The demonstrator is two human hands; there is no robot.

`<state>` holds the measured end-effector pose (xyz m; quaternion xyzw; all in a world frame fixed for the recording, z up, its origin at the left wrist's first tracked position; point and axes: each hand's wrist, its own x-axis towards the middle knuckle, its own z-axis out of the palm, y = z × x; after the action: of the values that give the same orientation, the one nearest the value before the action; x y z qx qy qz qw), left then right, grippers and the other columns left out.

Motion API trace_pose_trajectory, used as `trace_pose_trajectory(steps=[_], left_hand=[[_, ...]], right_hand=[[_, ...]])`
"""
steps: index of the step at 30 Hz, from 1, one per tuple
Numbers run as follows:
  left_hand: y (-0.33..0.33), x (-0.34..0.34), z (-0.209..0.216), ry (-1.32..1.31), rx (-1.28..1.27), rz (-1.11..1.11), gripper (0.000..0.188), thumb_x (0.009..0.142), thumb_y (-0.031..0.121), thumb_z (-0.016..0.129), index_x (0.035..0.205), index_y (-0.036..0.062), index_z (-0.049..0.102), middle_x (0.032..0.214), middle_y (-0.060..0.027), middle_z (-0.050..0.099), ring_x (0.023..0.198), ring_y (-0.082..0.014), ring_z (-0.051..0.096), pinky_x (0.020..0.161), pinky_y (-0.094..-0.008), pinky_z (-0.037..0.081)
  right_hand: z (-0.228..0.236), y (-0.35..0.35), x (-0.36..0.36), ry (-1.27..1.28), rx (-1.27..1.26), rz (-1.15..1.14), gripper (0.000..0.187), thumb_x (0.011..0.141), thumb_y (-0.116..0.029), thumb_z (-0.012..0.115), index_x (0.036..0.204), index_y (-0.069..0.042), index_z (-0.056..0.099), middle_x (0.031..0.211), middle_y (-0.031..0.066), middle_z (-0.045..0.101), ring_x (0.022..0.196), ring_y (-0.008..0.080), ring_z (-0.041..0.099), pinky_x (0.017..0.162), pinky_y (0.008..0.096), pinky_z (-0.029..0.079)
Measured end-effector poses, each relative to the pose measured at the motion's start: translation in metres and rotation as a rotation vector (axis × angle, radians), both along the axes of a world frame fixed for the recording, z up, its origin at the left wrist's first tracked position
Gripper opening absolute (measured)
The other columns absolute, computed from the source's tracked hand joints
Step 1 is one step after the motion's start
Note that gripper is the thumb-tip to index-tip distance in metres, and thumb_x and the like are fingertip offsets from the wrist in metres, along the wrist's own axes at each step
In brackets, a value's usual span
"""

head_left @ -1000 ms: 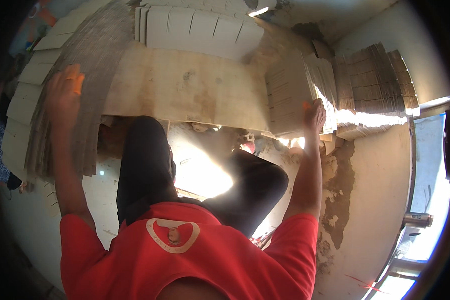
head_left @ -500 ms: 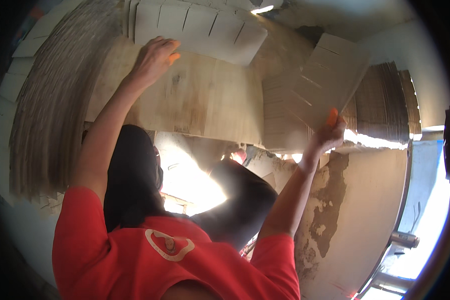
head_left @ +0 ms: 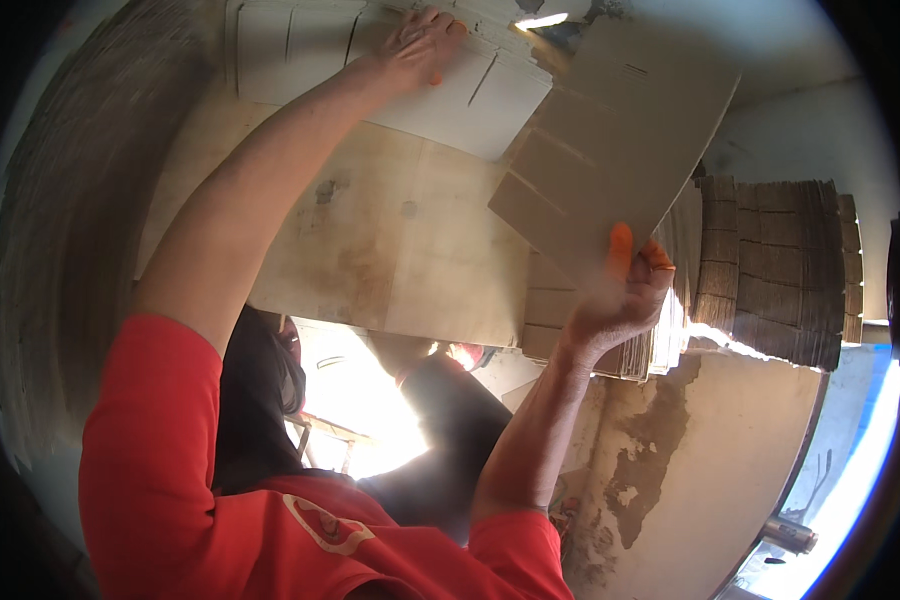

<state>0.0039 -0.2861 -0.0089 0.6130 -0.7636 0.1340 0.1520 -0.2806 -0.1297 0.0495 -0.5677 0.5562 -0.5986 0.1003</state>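
My right hand, with orange covers on its fingertips, grips the lower edge of a slotted cardboard sheet. The sheet is raised at a slant above a stack of similar sheets on the right. At the far side, my left hand reaches over pale slotted cardboard; thumb and fingers are apart, and orange covers show on the fingertips. Whether that hand touches the cardboard I cannot tell.
A wooden board lies between the piles. A tall stack of cardboard stands on the left, blurred. More bundled cardboard sits at the right, beside a wall with peeling paint. Bright light falls below the board's near edge.
My left hand has moved right and farther away, over the far cardboard. My right hand has swung its sheet left, toward the middle. The view has shifted slightly.
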Motion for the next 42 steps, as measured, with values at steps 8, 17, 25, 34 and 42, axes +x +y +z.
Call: trace_pose_trajectory(steps=[8, 17, 25, 34, 42], left_hand=[[-0.009, 0.000, 0.017, 0.496, 0.272, -0.009, 0.028, 0.073, 0.007, 0.059, 0.101, 0.0059, 0.054, 0.096, -0.0111, 0.055, 0.095, -0.0275, 0.053, 0.079, -0.0403, 0.047], [0.051, -0.013, 0.023, 0.214, 0.252, -0.185, 0.016, 0.072, 0.002, 0.061, 0.087, 0.0026, 0.060, 0.083, -0.0089, 0.063, 0.087, -0.0258, 0.060, 0.072, -0.0349, 0.051], [0.088, -0.045, 0.004, 0.156, -0.137, -0.466, 0.011, 0.064, -0.003, 0.062, 0.069, 0.0059, 0.058, 0.067, -0.0039, 0.058, 0.071, -0.0223, 0.057, 0.055, -0.0357, 0.047], [0.107, -0.064, 0.014, 0.092, -0.134, -0.475, 0.015, 0.060, -0.004, 0.063, 0.070, 0.0054, 0.058, 0.065, -0.0053, 0.055, 0.070, -0.0223, 0.056, 0.056, -0.0339, 0.050], [0.140, -0.088, 0.027, 0.133, -0.086, -0.494, 0.011, 0.064, 0.000, 0.062, 0.073, 0.0046, 0.059, 0.069, -0.0039, 0.055, 0.075, -0.0198, 0.054, 0.064, -0.0302, 0.050]], right_hand=[[-0.002, -0.003, -0.001, -0.103, -0.035, 0.065, 0.013, 0.088, -0.003, 0.063, 0.097, 0.002, 0.054, 0.081, 0.0072, 0.066, 0.069, 0.0076, 0.060, 0.063, 0.0189, 0.050], [0.012, 0.012, 0.012, 0.037, -0.081, 0.034, 0.017, 0.089, -0.006, 0.063, 0.103, 0.001, 0.055, 0.090, 0.0071, 0.067, 0.076, 0.0080, 0.063, 0.067, 0.0195, 0.052], [0.018, 0.020, 0.018, 0.165, -0.090, 0.013, 0.018, 0.088, -0.005, 0.063, 0.103, 0.001, 0.056, 0.093, 0.0074, 0.067, 0.078, 0.0080, 0.064, 0.066, 0.0207, 0.053], [0.009, 0.018, 0.012, 0.347, -0.230, 0.013, 0.018, 0.087, -0.002, 0.064, 0.102, -0.001, 0.055, 0.100, 0.0073, 0.067, 0.079, 0.0104, 0.066, 0.065, 0.0219, 0.053], [-0.005, 0.017, 0.018, 0.390, -0.071, 0.010, 0.013, 0.090, -0.005, 0.060, 0.099, -0.003, 0.050, 0.091, 0.0091, 0.065, 0.060, 0.0144, 0.059, 0.056, 0.0225, 0.047]])
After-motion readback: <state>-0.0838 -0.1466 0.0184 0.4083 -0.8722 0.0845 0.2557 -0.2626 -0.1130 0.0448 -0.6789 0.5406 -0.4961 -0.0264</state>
